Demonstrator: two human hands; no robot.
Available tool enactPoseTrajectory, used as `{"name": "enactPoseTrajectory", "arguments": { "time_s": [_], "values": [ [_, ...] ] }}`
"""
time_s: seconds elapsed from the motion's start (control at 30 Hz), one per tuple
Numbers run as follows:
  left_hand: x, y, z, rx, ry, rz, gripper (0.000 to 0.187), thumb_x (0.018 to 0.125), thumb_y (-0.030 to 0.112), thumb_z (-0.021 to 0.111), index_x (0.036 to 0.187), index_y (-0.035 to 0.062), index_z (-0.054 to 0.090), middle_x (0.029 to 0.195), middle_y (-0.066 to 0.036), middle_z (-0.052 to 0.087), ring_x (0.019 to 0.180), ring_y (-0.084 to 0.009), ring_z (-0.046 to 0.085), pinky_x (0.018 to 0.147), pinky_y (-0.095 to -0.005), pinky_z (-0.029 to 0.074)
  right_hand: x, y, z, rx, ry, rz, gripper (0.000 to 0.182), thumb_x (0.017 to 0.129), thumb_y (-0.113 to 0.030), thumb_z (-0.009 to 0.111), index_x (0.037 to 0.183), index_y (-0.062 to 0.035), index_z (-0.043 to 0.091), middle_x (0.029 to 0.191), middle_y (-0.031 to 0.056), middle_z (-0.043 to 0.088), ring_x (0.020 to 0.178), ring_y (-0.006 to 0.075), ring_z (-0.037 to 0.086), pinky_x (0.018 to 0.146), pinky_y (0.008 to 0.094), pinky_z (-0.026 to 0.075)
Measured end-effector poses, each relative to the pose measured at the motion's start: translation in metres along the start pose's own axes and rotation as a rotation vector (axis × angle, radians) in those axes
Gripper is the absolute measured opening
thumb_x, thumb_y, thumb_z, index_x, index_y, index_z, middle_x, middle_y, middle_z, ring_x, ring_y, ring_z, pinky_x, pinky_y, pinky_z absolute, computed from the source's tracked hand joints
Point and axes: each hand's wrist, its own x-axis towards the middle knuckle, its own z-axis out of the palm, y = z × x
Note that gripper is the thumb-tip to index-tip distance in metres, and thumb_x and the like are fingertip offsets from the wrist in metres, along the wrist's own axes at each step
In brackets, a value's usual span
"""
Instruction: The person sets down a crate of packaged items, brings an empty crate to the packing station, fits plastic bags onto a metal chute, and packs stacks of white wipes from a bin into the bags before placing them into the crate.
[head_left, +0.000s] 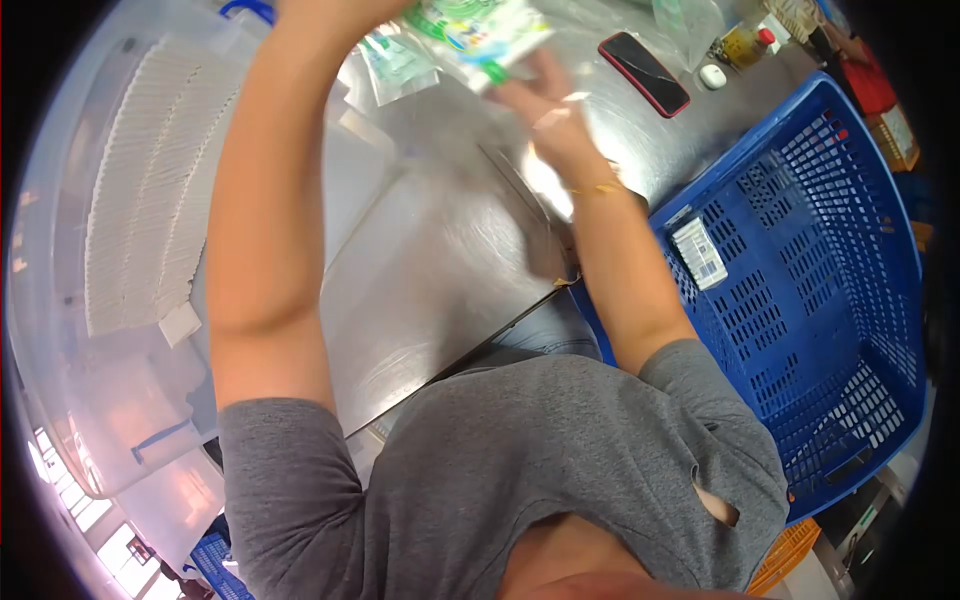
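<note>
A green and white printed plastic packet [480, 38] is at the top of the head view, over the metal table. My right hand [548, 98], slightly blurred, has its fingers closed on the packet's right edge. At the upper frame edge, my left hand [345, 12] is close to the packet's left side. Its fingers are cut off, so their grip is hidden. Below the packet, a clear pouch with pale green print [398, 68] lies on the table near my left hand.
A red-edged phone [645, 75], a small white case [712, 77] and a red-capped bottle [748, 45] are on the metal table [430, 290]. A blue basket [770, 330] stands at right. At left, a clear plastic bin [110, 400] holds stacked white pieces [160, 190].
</note>
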Motion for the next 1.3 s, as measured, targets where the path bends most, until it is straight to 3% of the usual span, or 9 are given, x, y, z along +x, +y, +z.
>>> {"name": "enactPoseTrajectory", "arguments": {
  "time_s": [0.07, 0.27, 0.4, 0.6, 0.73, 0.77, 1.03, 1.17, 1.3],
  "values": [
    [-0.054, -0.021, -0.034, -0.107, 0.03, 0.088, 0.048, 0.087, 0.045, 0.049, 0.113, 0.0054, 0.057, 0.091, -0.008, 0.064, 0.066, -0.0238, 0.062, 0.062, -0.0356, 0.048, -0.028, -0.064, -0.017, -0.112, -0.172, -0.12, 0.038, 0.081, -0.015, 0.064, 0.114, -0.0002, 0.05, 0.093, 0.0089, 0.063, 0.091, 0.0201, 0.061, 0.078, 0.0316, 0.048],
    [-0.269, -0.066, 0.047, -1.642, -0.419, -0.925, 0.034, 0.09, 0.028, 0.055, 0.114, 0.0055, 0.056, 0.106, -0.007, 0.056, 0.09, -0.012, 0.054, 0.07, -0.026, 0.047, -0.074, -0.128, 0.058, -1.17, -0.842, -0.338, 0.029, 0.078, -0.018, 0.067, 0.103, -0.0043, 0.059, 0.082, 0.015, 0.061, 0.077, 0.0272, 0.062, 0.067, 0.0329, 0.049],
    [-0.343, -0.112, 0.066, -0.764, -0.342, -0.619, 0.03, 0.091, 0.024, 0.052, 0.113, 0.0048, 0.057, 0.11, -0.006, 0.053, 0.089, -0.0129, 0.054, 0.071, -0.0258, 0.047, -0.091, -0.082, 0.123, -1.335, -1.122, -0.2, 0.026, 0.079, -0.017, 0.066, 0.103, -0.0068, 0.06, 0.078, 0.0166, 0.059, 0.071, 0.0314, 0.059, 0.063, 0.0357, 0.048],
    [-0.322, -0.095, -0.046, -0.828, 0.355, -0.387, 0.02, 0.085, 0.006, 0.058, 0.104, 0.0025, 0.062, 0.102, -0.011, 0.057, 0.087, -0.0178, 0.055, 0.071, -0.0282, 0.046, -0.104, -0.074, 0.08, -0.608, -0.754, -0.35, 0.095, 0.06, -0.029, 0.083, 0.136, -0.0074, 0.031, 0.128, 0.0209, 0.042, 0.115, 0.0327, 0.048, 0.093, 0.0379, 0.042],
    [-0.281, -0.051, -0.1, -0.546, -0.161, 0.083, 0.022, 0.082, 0.011, 0.063, 0.101, 0.0, 0.061, 0.102, -0.015, 0.057, 0.089, -0.0263, 0.057, 0.074, -0.0328, 0.047, -0.146, 0.02, 0.07, -0.605, -0.617, -0.226, 0.145, 0.042, -0.038, 0.091, 0.145, -0.0059, -0.006, 0.15, 0.0198, 0.008, 0.136, 0.0333, 0.021, 0.109, 0.0419, 0.024],
    [-0.272, -0.04, -0.101, -0.498, -0.475, 0.186, 0.027, 0.081, 0.017, 0.065, 0.1, -0.0012, 0.061, 0.1, -0.016, 0.057, 0.09, -0.0294, 0.057, 0.076, -0.0347, 0.047, -0.148, 0.03, 0.075, -0.607, -0.611, -0.224, 0.145, 0.042, -0.038, 0.091, 0.145, -0.0059, -0.006, 0.15, 0.0198, 0.008, 0.136, 0.0333, 0.021, 0.109, 0.0419, 0.024],
    [-0.255, -0.047, -0.065, -0.414, -0.798, 0.11, 0.046, 0.08, 0.041, 0.065, 0.095, -0.0026, 0.06, 0.089, -0.014, 0.058, 0.089, -0.0281, 0.057, 0.076, -0.0366, 0.045, -0.144, 0.062, 0.111, -0.397, -0.568, -0.367, 0.127, 0.05, -0.028, 0.087, 0.144, -0.0052, 0.005, 0.134, 0.0216, 0.035, 0.122, 0.0388, 0.038, 0.105, 0.0426, 0.029],
    [-0.235, -0.042, -0.083, -0.717, -0.694, -0.411, 0.041, 0.082, 0.038, 0.065, 0.091, -0.0022, 0.061, 0.084, -0.011, 0.059, 0.083, -0.0195, 0.057, 0.073, -0.0297, 0.044, -0.137, 0.026, 0.105, -0.488, -0.466, -0.529, 0.124, 0.052, -0.023, 0.086, 0.145, -0.0069, 0.005, 0.133, 0.0215, 0.035, 0.119, 0.0383, 0.04, 0.1, 0.0428, 0.034],
    [-0.219, -0.038, -0.086, -0.81, -0.49, -0.484, 0.035, 0.082, 0.032, 0.066, 0.085, -0.002, 0.063, 0.073, -0.007, 0.06, 0.071, -0.0121, 0.056, 0.067, -0.0251, 0.044, -0.127, -0.024, 0.086, -0.59, -0.287, -0.805, 0.111, 0.05, -0.021, 0.084, 0.142, -0.0121, 0.022, 0.127, 0.0217, 0.039, 0.112, 0.0378, 0.045, 0.091, 0.0439, 0.039]
  ]
}}
